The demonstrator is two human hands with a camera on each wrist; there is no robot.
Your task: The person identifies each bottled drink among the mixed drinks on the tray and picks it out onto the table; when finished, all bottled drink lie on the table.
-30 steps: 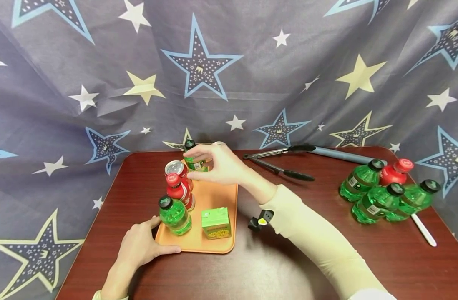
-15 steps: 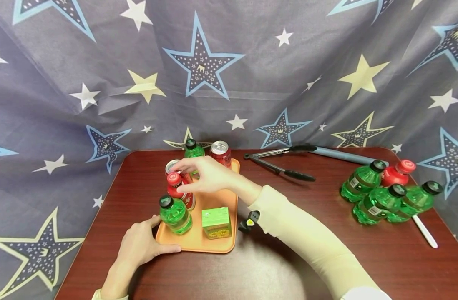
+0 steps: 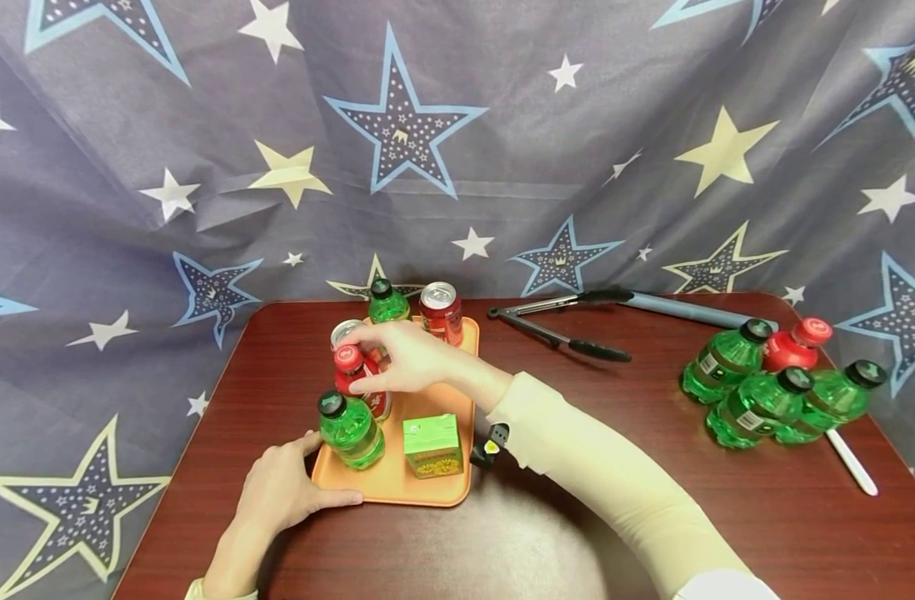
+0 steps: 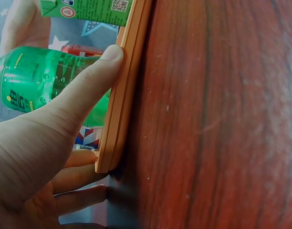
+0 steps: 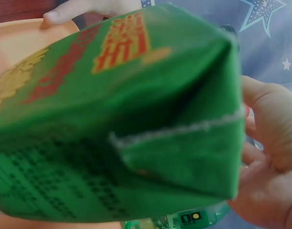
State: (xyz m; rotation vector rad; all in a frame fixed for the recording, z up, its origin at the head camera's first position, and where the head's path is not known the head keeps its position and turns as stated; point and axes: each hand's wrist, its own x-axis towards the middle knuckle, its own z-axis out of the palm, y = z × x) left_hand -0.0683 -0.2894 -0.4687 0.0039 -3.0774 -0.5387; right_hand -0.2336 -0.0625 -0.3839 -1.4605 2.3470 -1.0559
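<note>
My left hand [image 3: 277, 487] grips the near left corner of an orange tray [image 3: 420, 402]; in the left wrist view its thumb [image 4: 88, 78] lies along the rim. On the tray, my right hand [image 3: 405, 358] is around a red-capped bottle [image 3: 375, 402], thumb on the near side and fingers behind its neck. A silver-topped can [image 3: 343, 331] stands just behind, partly covered by the fingers. A green bottle [image 3: 352, 437] with a black cap stands in front. In the right wrist view, a green drink carton [image 5: 184, 71] covers much of the scene before the right hand [image 5: 275, 152].
Another green bottle [image 3: 388, 302] and a red can [image 3: 442, 315] stand at the tray's far end. Black-handled tongs [image 3: 562, 333] lie behind on the table. Several bottles [image 3: 750, 412] cluster at the right, beside a white handle [image 3: 851, 462] and a grey-blue bar [image 3: 686, 311].
My right hand has moved from the far green bottle toward me and down to the red-capped bottle, uncovering the red can at the back. The left hand stays on the tray corner.
</note>
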